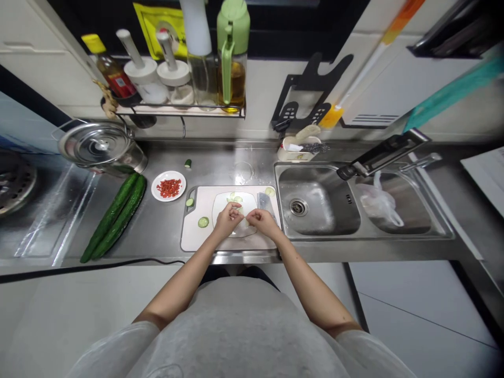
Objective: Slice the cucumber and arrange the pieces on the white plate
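Note:
My left hand [228, 219] and my right hand [263, 221] meet fingertip to fingertip over a white square plate [219, 205]. Both are pinched closed around something too small to make out. Pale green cucumber slices [235, 198] lie on the plate's far part, just beyond my fingers. The plate rests on a light cutting board [197, 240]. A knife [266, 203] with a broad blade lies beside the plate on the right, partly covered by my right hand. Cucumber pieces [203, 222] sit on the board's left side, and another slice [270, 191] is at its top right corner.
Left of the board stand a small plate of chopped red pieces [169, 187], two whole cucumbers [114, 218] and a lidded steel pot [100, 147]. A cucumber end [188, 163] lies behind. The double sink [318, 199] is at right, below a condiment rack [181, 110] and wall-hung tools.

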Tool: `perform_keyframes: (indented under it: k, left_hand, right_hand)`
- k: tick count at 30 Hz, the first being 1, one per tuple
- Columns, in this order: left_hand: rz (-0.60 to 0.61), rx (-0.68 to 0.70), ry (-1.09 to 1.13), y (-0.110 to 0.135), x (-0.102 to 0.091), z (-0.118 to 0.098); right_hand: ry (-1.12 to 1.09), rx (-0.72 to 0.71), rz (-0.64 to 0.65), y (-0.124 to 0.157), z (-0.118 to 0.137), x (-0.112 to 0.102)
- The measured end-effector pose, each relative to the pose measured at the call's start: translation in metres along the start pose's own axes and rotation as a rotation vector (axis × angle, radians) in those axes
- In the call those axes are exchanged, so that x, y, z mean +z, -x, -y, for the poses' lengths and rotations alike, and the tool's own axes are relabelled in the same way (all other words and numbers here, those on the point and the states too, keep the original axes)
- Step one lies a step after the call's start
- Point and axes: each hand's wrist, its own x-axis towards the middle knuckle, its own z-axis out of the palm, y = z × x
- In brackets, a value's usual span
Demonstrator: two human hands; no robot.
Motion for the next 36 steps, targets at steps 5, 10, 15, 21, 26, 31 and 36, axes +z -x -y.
perform_keyframes:
  k: [5,10,15,21,26,31,36]
  left_hand:
    - [0.0,-0.013,-0.195,-0.013,0.021,0.007]
    - [-0.01,-0.007,-0.325,-0.027,0.027,0.011]
    - [-0.003,0.038,-0.458,-0.035,0.029,0.015]
    - [0.055,0.11,-0.679,-0.036,0.031,0.014]
    - [0.023,0.168,-0.848,-0.034,0.033,0.012]
    - [0.015,0.177,-0.938,-0.031,0.035,0.015]
    - [0.008,0.192,-0.97,-0.031,0.034,0.015]
  right_hand:
    - [0.303,0.02,-0.074,-0.004,-0.017,-0.012]
    - [0.543,0.046,-0.096,-0.014,-0.015,-0.013]
    - [0.714,0.07,-0.083,-0.015,-0.012,-0.01]
    - [0.897,0.037,-0.054,-0.008,-0.012,-0.008]
    - [0.983,-0.018,-0.041,0.005,-0.013,-0.007]
    - [1.04,-0.011,0.041,0.015,-0.015,-0.004]
    - [1.02,0.001,0.053,0.014,-0.011,-0.003]
